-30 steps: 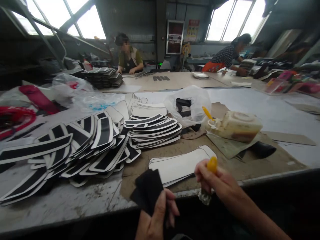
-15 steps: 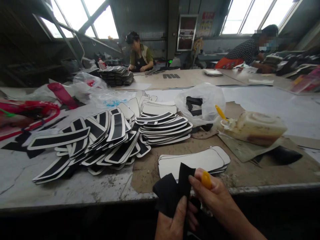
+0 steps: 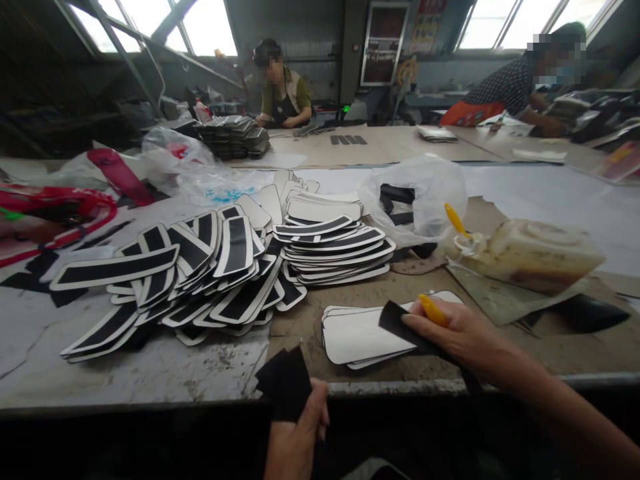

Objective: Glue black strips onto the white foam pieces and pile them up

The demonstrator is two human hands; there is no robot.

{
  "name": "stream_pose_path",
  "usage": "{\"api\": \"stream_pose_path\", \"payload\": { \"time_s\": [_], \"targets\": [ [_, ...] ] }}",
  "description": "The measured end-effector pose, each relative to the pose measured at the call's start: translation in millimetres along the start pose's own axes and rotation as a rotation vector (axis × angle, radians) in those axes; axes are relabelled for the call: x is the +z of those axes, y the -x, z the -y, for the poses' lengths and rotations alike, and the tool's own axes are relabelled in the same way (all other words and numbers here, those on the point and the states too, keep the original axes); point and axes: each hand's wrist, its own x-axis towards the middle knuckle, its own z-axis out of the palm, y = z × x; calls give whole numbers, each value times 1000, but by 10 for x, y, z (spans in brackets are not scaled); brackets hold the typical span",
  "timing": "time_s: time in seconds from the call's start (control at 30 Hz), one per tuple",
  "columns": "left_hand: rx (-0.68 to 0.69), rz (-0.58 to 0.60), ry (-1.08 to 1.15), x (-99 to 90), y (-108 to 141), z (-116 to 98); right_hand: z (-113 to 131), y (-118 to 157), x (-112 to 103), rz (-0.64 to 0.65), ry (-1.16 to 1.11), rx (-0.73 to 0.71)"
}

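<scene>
My left hand (image 3: pixel 303 420) is closed around several black strips (image 3: pixel 287 383) at the table's front edge, their ends fanned upward. My right hand (image 3: pixel 455 327) pinches a single black strip (image 3: pixel 395 320), which lies over the pile of white curved pieces (image 3: pixel 357 337) on the brown board. A yellow handle (image 3: pixel 433 311) also sticks out of the right hand; the tool's other end is hidden. Left of the white pieces lies a large heap of white-edged pieces with black strips on them (image 3: pixel 235 250).
A cloudy plastic bottle with brown liquid (image 3: pixel 545 257) lies at the right, a yellow handle (image 3: pixel 456 220) at its mouth. Behind the pieces is a clear plastic bag (image 3: pixel 415 193) with black scraps. Two people (image 3: pixel 285 93) work at the far table; red straps (image 3: pixel 65 213) lie left.
My hands have drawn apart. The right moved right and forward over the white pieces with one black strip; the left moved left with the others. The view has shifted slightly.
</scene>
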Motion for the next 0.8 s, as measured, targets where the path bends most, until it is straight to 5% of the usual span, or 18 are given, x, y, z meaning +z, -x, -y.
{"api": "stream_pose_path", "payload": {
  "time_s": [0.13,0.23,0.57,0.8],
  "targets": [
    [0,-18,-36,-1,-320,-199,188,-305,215,306,167,-67],
    [-55,26,-42,76,-463,-235,242,-490,391,404,230,-75],
    [-119,57,-59,164,-552,-278,198,-730,548,518,621,-109],
    [-121,-39,-125,204,-587,-317,224,-724,593,473,716,-139]
  ]
}}
